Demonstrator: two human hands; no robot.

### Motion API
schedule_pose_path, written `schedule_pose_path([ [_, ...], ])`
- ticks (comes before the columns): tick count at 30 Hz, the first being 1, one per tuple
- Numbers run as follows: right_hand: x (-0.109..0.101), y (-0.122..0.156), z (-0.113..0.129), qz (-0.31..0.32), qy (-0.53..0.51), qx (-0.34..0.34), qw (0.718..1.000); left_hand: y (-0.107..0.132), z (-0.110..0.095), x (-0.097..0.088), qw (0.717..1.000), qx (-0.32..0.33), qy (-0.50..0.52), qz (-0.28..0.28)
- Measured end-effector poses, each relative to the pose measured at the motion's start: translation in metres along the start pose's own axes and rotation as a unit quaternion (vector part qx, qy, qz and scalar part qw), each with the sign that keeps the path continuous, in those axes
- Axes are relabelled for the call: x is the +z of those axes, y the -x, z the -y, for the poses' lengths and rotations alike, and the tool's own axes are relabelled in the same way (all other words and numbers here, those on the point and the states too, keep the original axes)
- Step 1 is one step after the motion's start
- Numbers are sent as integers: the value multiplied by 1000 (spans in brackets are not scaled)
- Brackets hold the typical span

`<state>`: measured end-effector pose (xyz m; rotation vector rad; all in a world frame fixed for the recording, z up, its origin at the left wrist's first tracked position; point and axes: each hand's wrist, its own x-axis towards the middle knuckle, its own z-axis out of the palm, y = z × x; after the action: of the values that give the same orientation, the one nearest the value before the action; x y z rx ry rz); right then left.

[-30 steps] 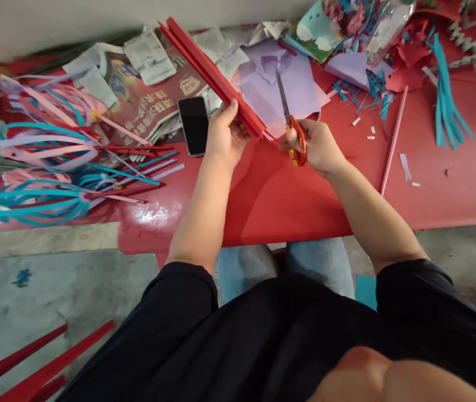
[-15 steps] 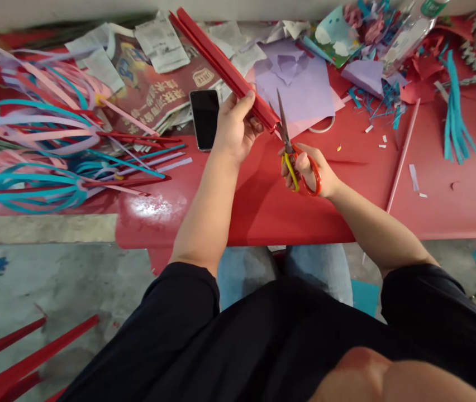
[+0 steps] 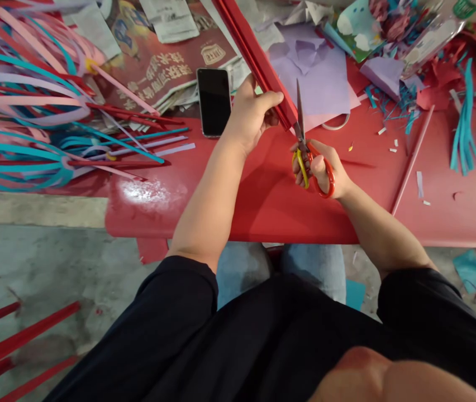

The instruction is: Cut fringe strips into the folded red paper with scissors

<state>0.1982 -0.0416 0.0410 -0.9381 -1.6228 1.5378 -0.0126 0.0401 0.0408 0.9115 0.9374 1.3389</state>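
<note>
My left hand (image 3: 251, 113) is wrapped round the near end of a long folded red paper stack (image 3: 252, 53), which slants up and away to the left. My right hand (image 3: 320, 167) has its fingers through the red and yellow handles of a pair of scissors (image 3: 305, 146). The blades point upward and sit right beside the end of the red stack, close to my left thumb. Both hands are above the red table (image 3: 263, 206).
A black phone (image 3: 214, 101) lies face up just left of my left hand. Looped paper strips (image 3: 32, 139) in teal, pink and red fill the left. Purple paper (image 3: 317, 78), newspaper (image 3: 166, 61), a thin pink rod (image 3: 412, 152) and scraps lie further back and right.
My right hand has drawn the scissors toward me and brought the blades up against the end of the red stack. The left hand keeps its grip. The camera has tilted down.
</note>
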Motion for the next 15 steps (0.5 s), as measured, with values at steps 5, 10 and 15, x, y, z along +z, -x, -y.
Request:
schedule_pose_path([
  [5,1,-1,1,-13,25,3,1000,6,-3,1,999,-30,-24,11],
  [10,5,-2,7,-47,27,40,998,6,2,0,997,-18,-69,21],
  [15,6,-1,13,-49,49,40,997,3,6,-2,996,-1,-80,30],
])
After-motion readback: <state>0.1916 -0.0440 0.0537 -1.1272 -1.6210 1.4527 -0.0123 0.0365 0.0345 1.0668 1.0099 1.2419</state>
